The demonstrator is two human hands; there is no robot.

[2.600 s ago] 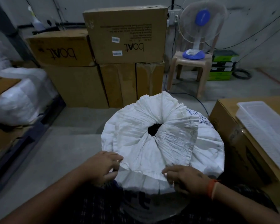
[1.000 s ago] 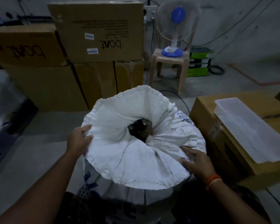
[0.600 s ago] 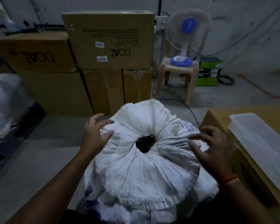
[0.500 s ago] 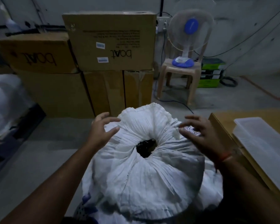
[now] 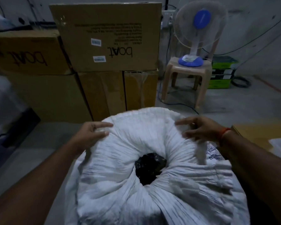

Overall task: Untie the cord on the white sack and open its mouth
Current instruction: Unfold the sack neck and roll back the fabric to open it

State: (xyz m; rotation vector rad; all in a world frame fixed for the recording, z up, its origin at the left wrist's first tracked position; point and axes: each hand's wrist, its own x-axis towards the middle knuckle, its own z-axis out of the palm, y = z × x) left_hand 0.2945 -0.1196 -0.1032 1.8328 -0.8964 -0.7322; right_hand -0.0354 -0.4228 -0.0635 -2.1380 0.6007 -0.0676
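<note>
The white sack (image 5: 120,184) stands upright right in front of me and fills the lower middle of the head view. Its mouth is gathered into folds around a small hole (image 5: 150,168) that shows dark contents. No cord is visible. My left hand (image 5: 92,132) is on the far left of the folded rim and pinches a fold of fabric between thumb and fingers. My right hand (image 5: 201,129) is blurred on the far right of the rim, its fingers stretched out over the fabric.
Stacked cardboard boxes (image 5: 107,38) stand close behind the sack. A table fan (image 5: 198,30) sits on a plastic stool (image 5: 185,78) at the back right. Another carton (image 5: 256,135) is at my right elbow, and white bags (image 5: 2,101) lie on the left.
Both hands moved from the near rim around the sides to the far rim. The flared collar has been pushed down around the hole. My left hand now pinches fabric.
</note>
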